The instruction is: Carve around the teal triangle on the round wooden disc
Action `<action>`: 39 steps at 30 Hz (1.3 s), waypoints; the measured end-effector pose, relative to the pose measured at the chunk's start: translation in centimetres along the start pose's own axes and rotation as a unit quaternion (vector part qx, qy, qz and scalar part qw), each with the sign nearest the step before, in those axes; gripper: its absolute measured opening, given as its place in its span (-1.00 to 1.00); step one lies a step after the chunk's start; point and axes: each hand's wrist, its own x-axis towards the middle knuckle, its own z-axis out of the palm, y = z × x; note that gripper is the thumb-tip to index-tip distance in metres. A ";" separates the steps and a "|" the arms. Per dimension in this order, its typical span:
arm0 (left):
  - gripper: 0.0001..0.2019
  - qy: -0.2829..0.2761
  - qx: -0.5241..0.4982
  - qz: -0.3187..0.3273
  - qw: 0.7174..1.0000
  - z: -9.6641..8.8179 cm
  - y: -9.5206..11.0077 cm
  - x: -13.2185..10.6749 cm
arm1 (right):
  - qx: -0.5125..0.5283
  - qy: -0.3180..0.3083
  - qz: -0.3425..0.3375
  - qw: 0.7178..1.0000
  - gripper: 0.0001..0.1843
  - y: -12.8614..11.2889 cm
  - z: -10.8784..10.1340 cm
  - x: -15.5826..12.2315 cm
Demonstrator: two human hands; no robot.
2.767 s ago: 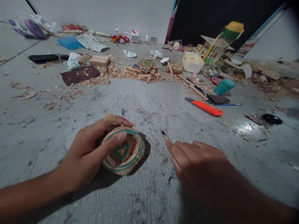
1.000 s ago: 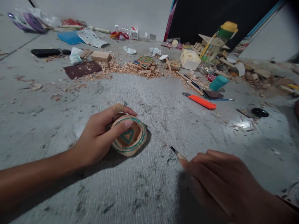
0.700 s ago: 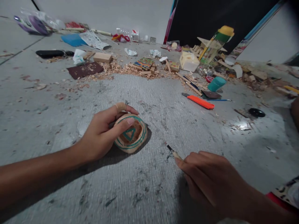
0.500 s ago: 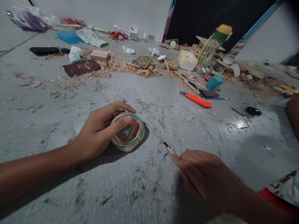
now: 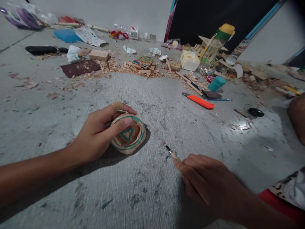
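A rounded wooden carving [image 5: 130,147] with a hollowed middle, green painted rings and a green triangle sits low over the grey floor. My left hand [image 5: 95,133] grips it from the left, thumb across the top and fingers around the far side; a bandage wraps one finger. To the right, my right hand [image 5: 205,178] is closed round the pale handle of a small carving chisel [image 5: 169,150]. Its dark blade points up and left, apart from the carving. The lower side of the carving is hidden.
An orange utility knife [image 5: 200,101] lies ahead to the right, near a teal cylinder [image 5: 217,83]. Wood shavings [image 5: 114,67], a wood block [image 5: 99,55] and brown sandpaper [image 5: 80,68] are spread farther back. A yellow-topped bottle [image 5: 218,41] stands behind; a black oval object [image 5: 255,112] lies right.
The whole view has shifted slightly, so everything appears a little farther left. Both hands keep their hold on the carving and the chisel, with hardly any other movement.
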 end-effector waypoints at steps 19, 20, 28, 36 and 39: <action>-0.78 0.013 0.009 0.005 1.000 0.0 -0.2 -0.1 | -0.033 -0.016 0.030 0.999 -0.65 0.1 0.9 0.1; -0.78 0.011 0.010 0.007 1.000 -0.1 -0.2 -0.1 | -0.035 -0.030 0.032 0.998 -0.60 0.0 0.9 -0.1; -0.79 0.006 0.003 0.013 1.000 0.1 -0.3 0.1 | -0.037 -0.065 0.045 0.996 -0.68 0.0 1.3 -0.6; -0.78 -0.003 0.015 0.004 1.000 -0.1 -0.4 -0.1 | -0.027 -0.065 0.033 0.997 -0.71 -0.1 1.1 -0.9; -0.77 0.003 0.009 0.007 1.000 -0.1 -0.4 -0.2 | -0.025 -0.061 0.041 0.997 -0.59 0.1 1.1 -0.7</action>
